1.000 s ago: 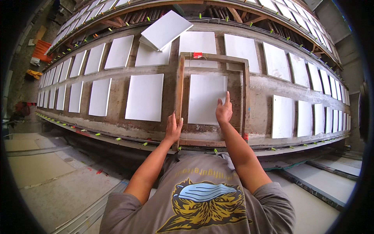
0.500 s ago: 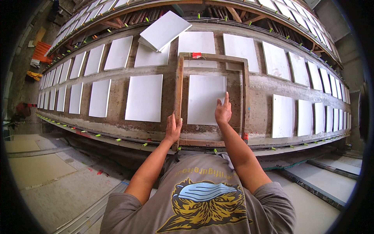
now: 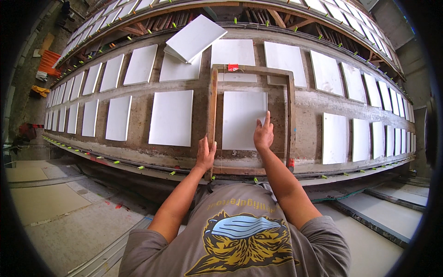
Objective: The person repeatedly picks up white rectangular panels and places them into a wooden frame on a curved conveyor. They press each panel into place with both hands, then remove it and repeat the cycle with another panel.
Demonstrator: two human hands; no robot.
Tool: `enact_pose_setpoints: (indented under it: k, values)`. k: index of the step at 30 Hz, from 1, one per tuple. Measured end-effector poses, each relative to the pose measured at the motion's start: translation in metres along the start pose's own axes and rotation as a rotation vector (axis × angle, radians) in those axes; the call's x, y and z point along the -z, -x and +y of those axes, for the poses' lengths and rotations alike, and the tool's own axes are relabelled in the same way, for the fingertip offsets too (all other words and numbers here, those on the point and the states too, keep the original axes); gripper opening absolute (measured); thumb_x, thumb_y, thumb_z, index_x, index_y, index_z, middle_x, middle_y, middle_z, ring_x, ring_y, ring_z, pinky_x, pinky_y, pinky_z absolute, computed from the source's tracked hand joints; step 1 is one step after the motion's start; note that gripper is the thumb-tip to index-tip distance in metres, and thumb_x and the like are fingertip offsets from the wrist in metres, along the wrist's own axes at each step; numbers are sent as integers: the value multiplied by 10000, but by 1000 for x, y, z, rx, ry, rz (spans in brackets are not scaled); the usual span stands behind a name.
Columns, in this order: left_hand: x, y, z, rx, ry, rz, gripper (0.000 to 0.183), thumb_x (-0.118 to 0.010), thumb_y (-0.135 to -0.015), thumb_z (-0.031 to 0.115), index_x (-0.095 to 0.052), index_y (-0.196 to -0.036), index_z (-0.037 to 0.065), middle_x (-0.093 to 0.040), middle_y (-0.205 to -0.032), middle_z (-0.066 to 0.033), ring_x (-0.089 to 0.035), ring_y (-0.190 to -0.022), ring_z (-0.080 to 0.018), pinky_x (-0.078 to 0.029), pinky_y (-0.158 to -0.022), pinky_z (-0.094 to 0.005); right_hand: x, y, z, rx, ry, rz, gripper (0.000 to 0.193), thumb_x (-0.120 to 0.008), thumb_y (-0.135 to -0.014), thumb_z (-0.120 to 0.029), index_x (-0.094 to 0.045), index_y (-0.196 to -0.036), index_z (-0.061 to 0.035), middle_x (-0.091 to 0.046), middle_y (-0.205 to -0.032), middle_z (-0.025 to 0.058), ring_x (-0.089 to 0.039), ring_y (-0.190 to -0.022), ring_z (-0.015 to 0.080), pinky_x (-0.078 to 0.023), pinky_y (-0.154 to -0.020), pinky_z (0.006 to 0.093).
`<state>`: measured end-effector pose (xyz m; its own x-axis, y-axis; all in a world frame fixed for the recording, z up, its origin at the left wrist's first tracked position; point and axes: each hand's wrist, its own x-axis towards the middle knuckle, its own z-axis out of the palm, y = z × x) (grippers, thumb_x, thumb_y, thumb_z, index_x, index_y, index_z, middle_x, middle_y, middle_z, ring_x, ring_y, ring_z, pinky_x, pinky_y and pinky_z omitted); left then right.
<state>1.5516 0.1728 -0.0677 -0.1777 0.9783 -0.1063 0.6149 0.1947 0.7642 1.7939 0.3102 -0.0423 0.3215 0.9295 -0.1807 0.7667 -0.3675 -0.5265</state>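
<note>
A wooden rectangular frame [image 3: 290, 106] lies on a long, dirty workbench [image 3: 203, 115] in front of me. Inside the frame lies a white tile [image 3: 240, 115]. My left hand [image 3: 205, 153] grips the frame's left rail near its lower end. My right hand [image 3: 264, 133] rests flat on the tile's lower right part, fingers spread and pointing away from me. A red tag [image 3: 233, 67] sits on the frame's far rail.
Rows of white tiles [image 3: 171, 118] cover the bench to both sides. A small stack of tiles [image 3: 194, 38] sits tilted at the far side. Small green clips [image 3: 172, 173] dot the bench's near edge. Concrete floor [image 3: 55, 207] lies at the left.
</note>
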Motion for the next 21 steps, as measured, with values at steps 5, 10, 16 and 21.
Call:
enact_pose_setpoints:
  k: [5,10,16,21]
  values:
    - [0,1,-3,37,3,-27,740,-448,-1088,499,-292,-1568,-43,-419,-1443,-249,-443,-1344,-414,-377,-1135,-484,-5,6,-7,-15,82,40,686,-653,-1005,-365,-349,-1605,-223,-544,-1216,175,-618,-1056,379,-528,-884,487]
    - [-2,0,-2,32,6,-7,722,-472,-1086,466,-296,-1563,-47,-430,-1438,-261,-442,-1339,-424,-376,-1135,-494,-14,1,7,76,190,145,691,-696,-967,-367,-411,-1574,-200,-522,-1271,162,-519,-1183,360,-443,-992,487]
    - [-5,1,-5,7,13,32,687,-499,-1080,431,-324,-1551,-38,-446,-1423,-268,-458,-1316,-433,-387,-1119,-500,-7,11,-7,370,163,132,771,-718,-914,-518,-423,-1579,-264,-364,-1576,231,-336,-1474,414,-305,-1166,543]
    - [-2,-1,0,-2,24,27,670,-512,-1077,420,-341,-1539,-33,-460,-1405,-277,-469,-1302,-440,-388,-1114,-500,-18,28,-38,666,225,-106,798,-628,-903,-690,-342,-1604,-441,-104,-1733,184,-84,-1599,399,-99,-1243,664]
